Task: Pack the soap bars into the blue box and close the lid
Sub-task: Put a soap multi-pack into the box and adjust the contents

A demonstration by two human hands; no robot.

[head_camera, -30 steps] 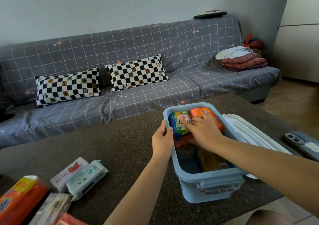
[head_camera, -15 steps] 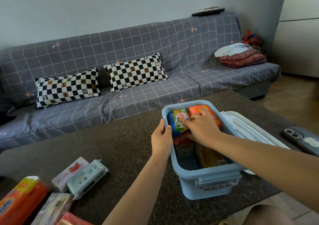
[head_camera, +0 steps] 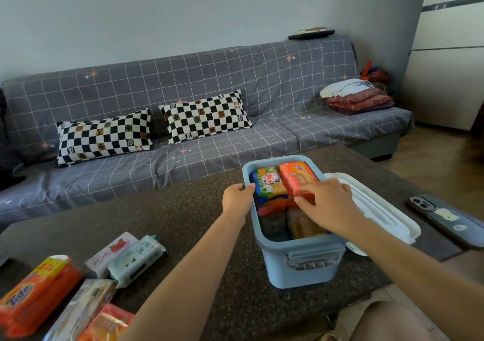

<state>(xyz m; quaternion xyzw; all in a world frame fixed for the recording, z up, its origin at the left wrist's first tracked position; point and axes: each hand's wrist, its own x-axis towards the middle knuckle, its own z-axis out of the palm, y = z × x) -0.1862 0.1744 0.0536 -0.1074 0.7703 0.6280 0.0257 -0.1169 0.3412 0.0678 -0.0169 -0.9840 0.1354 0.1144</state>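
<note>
Soap bars: two wrapped bars lie side by side at the far end inside the blue box (head_camera: pixel 298 267), a yellow-and-blue soap bar (head_camera: pixel 267 183) on the left and an orange soap bar (head_camera: pixel 298 177) on the right, both tilted up over darker packets lower in the box. Head view, the only view. The box stands on the dark speckled table (head_camera: pixel 162 215), near its right part, lid off. The white lid (head_camera: pixel 379 210) lies flat just beside the box's right wall, its near corner overhanging the table edge. A phone (head_camera: pixel 445 217) lies further right, apart from the lid. Open tabletop runs between the box and the loose packets at the near left corner: a white soap packet (head_camera: pixel 111 253), a green-and-white soap packet (head_camera: pixel 136 259), an orange Tide pack (head_camera: pixel 39 293), and two more packets at the frame's bottom edge, blurred.

Left hand (head_camera: pixel 237 200) grips the box's left rim, thumb over the edge, fingers curled on the outside wall. Right hand (head_camera: pixel 327 204) reaches in over the right rim; its fingers (head_camera: pixel 307 190) rest on the near end of the orange bar, thumb below them and slightly apart. Whether the hand pinches the bar or only presses it cannot be told.

Beyond the table stands a grey checked sofa (head_camera: pixel 275 84) with two chequered cushions (head_camera: pixel 207 117).
</note>
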